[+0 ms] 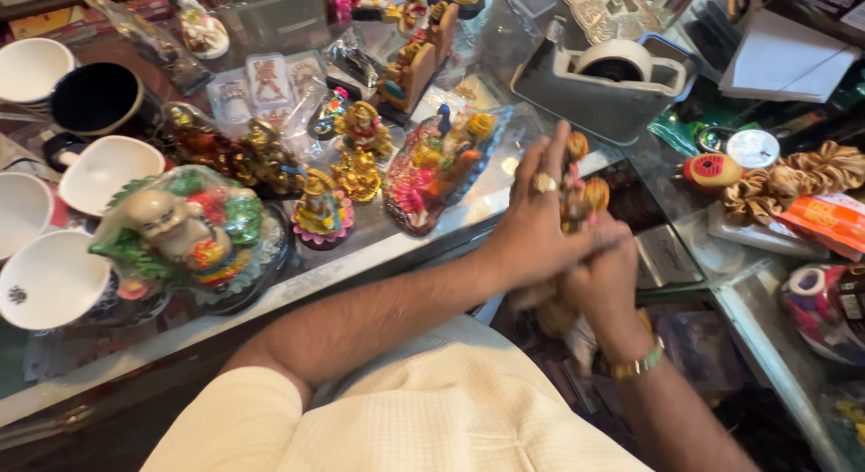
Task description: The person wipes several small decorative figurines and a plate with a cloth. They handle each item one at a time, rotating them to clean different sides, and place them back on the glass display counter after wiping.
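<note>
Both my hands meet over the corner of a glass counter (378, 247). My left hand (532, 229), with a ring on one finger, and my right hand (608, 283), with a gold bracelet at the wrist, are closed together around a small golden-orange figurine (581, 188). Its top shows between my fingers; the lower part is hidden by my hands. The hands are blurred.
On the counter lie several painted figurines in clear wrap (441, 161), a laughing figure with green leaves (180, 229), white cups (50, 278) and a dark mug (99, 98) at the left. A grey tape dispenser (613, 76) stands behind; scrunchies (793, 175) and tape rolls (811, 283) are at the right.
</note>
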